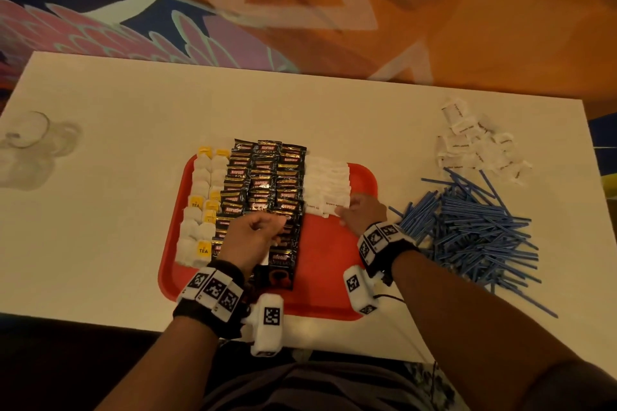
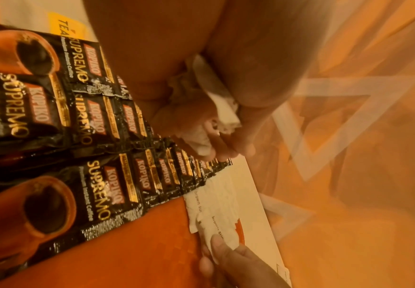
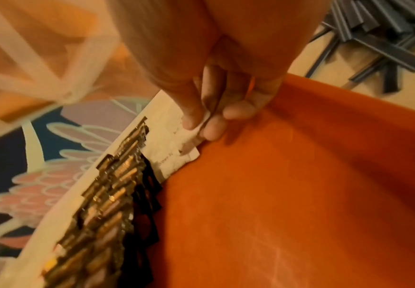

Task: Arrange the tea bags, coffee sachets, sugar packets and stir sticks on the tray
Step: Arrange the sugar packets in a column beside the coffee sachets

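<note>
Left hand (image 1: 253,237) hovers over the coffee sachets (image 1: 263,183); only the left wrist view shows its curled fingers clutching white sugar packets (image 2: 216,105), count unclear. Right hand (image 1: 362,212) pinches one sugar packet (image 3: 191,134) at the near end of the tray's (image 1: 334,260) sugar row. Tea bags (image 1: 200,207) fill the tray's left side. Beyond, stir sticks (image 1: 474,227) and loose packets (image 1: 474,143) lie on the table (image 1: 117,210); print illegible.

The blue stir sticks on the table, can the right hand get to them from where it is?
Probably yes. The blue stir sticks lie piled beside the right hand, with nothing between, but it is pinching a sugar packet and must set that down first.
</note>
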`<move>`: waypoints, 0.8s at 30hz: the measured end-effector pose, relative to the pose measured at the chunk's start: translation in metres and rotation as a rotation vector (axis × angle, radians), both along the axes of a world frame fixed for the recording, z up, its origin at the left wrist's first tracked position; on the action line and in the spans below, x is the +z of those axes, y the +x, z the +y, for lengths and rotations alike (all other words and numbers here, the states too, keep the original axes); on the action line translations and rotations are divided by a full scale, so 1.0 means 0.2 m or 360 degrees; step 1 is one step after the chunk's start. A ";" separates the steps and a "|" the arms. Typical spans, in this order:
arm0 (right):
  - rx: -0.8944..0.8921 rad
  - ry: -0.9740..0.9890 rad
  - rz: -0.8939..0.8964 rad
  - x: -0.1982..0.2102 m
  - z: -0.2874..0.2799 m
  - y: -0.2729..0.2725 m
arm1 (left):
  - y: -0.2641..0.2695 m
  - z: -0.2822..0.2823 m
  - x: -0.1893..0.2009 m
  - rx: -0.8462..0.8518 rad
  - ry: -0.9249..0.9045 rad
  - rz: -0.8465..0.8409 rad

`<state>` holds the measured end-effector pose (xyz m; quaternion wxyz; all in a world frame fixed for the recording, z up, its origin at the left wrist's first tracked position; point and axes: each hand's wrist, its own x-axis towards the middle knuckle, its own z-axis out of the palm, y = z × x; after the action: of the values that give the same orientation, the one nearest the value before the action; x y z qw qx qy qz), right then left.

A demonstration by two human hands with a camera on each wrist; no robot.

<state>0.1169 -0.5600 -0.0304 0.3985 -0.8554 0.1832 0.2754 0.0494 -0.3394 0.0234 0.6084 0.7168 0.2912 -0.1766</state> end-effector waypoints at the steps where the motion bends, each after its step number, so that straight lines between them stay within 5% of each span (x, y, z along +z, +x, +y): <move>1: 0.0019 -0.0087 -0.0018 -0.01 0.00 0.01 | 0.00 0.01 0.01 0.0012 -0.0007 -0.0008; 10: -0.0068 -0.0218 -0.0085 0.00 0.02 -0.03 | -0.01 0.06 0.00 0.0010 0.0015 -0.0013; 18: 0.0545 -0.0288 -0.0371 0.00 0.06 -0.05 | -0.03 0.06 0.00 0.0012 -0.0007 -0.0051; 24: 0.0478 -0.0208 -0.0334 -0.02 0.08 -0.03 | -0.06 0.09 -0.01 0.0025 -0.0051 -0.0049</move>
<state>0.1114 -0.5434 -0.0347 0.3135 -0.9212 0.0284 0.2288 0.0382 -0.3223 0.0213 0.6255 0.7074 0.2846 -0.1653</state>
